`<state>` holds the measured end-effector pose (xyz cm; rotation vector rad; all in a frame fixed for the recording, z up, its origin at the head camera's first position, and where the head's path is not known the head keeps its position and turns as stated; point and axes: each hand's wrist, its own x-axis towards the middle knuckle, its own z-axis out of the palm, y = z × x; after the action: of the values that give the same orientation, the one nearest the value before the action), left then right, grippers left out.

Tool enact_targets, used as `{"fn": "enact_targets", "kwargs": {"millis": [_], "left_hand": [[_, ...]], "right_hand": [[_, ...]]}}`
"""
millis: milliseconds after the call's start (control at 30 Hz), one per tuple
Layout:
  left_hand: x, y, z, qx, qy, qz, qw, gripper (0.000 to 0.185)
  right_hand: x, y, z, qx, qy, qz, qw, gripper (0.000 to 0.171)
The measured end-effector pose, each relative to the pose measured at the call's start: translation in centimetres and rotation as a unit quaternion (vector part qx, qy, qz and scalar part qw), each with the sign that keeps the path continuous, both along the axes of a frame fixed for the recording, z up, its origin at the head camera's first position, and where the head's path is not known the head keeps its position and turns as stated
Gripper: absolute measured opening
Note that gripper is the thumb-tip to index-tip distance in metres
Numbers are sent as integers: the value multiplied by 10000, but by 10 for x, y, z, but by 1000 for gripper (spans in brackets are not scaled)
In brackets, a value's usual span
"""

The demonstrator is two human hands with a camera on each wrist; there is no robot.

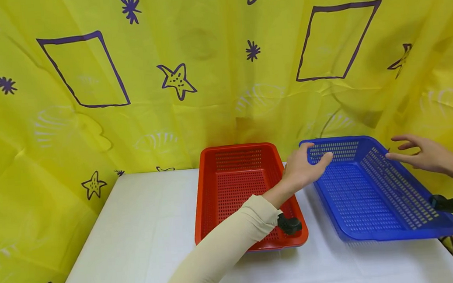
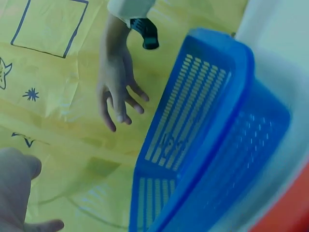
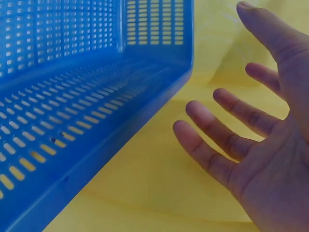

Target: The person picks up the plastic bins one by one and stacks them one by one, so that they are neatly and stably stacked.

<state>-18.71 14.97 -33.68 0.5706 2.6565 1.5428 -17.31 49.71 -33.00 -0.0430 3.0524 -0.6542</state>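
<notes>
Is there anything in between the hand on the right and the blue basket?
Nothing visible is. The right hand hovers open just beside the blue basket, near its far right rim, with only the yellow cloth behind the gap. The right wrist view shows bare space between the fingers and the basket's wall.

a makeshift recording set rather than a lived-in room: a yellow printed curtain [image 1: 214, 72] with stars and squares screens off a plain white table [image 1: 138, 235] holding two plastic baskets.
</notes>
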Motion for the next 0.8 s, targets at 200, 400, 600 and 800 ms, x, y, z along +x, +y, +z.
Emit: {"fn": "enact_targets", "kwargs": {"millis": [200,400,600,800], "left_hand": [[10,23,-8,231,-1151,598,9913,55],[11,35,-15,592,-1796,1071,9761,58],[12,39,-23,893,-2318,1114,9622,64],[12,44,-33,842,-2624,1174,9541,68]], "right_hand": [[5,15,-11,-150,-589,-92,9981,86],[7,25,-19,-340,-963,-63,9947,90],[9,34,-22,-518,-1459,-46,9879,91],[9,41,-23,-814,-1793,-22,9804,88]]}}
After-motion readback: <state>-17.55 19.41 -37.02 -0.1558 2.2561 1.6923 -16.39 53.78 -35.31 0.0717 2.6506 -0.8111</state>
